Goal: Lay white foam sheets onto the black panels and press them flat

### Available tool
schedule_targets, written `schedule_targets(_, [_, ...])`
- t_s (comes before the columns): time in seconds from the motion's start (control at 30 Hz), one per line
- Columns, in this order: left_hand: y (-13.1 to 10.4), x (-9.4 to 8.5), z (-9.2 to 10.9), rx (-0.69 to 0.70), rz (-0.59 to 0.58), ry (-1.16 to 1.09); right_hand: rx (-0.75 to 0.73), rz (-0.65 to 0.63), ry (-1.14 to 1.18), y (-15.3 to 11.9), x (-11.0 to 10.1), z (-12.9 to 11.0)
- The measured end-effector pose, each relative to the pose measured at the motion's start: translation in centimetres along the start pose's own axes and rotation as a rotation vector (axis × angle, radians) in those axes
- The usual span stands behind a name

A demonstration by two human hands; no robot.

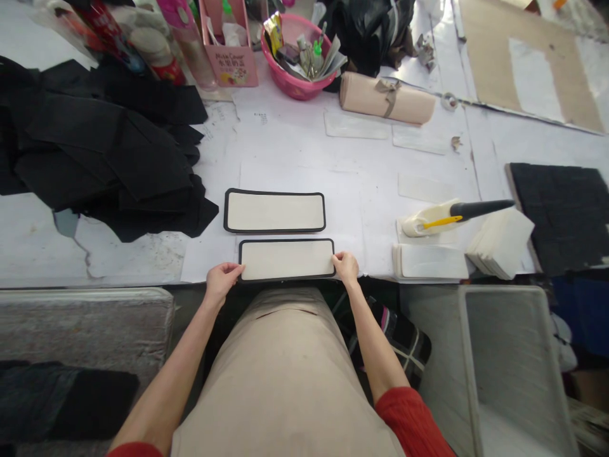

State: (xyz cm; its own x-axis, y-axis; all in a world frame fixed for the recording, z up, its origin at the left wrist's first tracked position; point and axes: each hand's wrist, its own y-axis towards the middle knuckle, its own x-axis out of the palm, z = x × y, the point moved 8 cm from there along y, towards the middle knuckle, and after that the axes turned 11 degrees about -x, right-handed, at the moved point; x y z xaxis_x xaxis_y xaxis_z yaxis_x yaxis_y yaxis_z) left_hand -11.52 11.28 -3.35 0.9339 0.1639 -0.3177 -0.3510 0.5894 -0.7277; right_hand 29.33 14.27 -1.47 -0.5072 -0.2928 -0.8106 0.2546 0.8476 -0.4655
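Note:
A cream rectangular panel with a black border (287,259) lies at the front edge of the table. My left hand (222,282) pinches its left end, thumb on top. At the opposite end, the fingers of my right hand (346,266) are closed on the right edge. Just behind it rests a second black-bordered cream panel (275,212), possibly a stack, which neither hand touches. What lies under the held panel is hidden.
Black fabric pieces (95,139) are heaped at left. To the right are a glue-coated pad with a black-handled brush (485,208), white cards (431,261) and a black stack (561,216). A pink basket (299,89) and a beige roll (361,98) stand behind. A grey bin (466,355) is below.

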Motion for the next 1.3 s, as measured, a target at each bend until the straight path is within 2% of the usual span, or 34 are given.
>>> schedule_targets(0.33, [-0.05, 0.14, 0.43, 0.027, 0.016, 0.032, -0.016, -0.001, -0.033, 0.11, -0.04, -0.15])
schedule_targets(0.9, [0.81, 0.13, -0.12, 0.085, 0.043, 0.092, -0.042, 0.018, -0.019, 0.57, 0.39, 0.23])
schedule_targets(1.3, [0.16, 0.02, 0.29, 0.077, 0.078, 0.124, 0.003, 0.007, -0.048, 0.32, 0.11, -0.23])
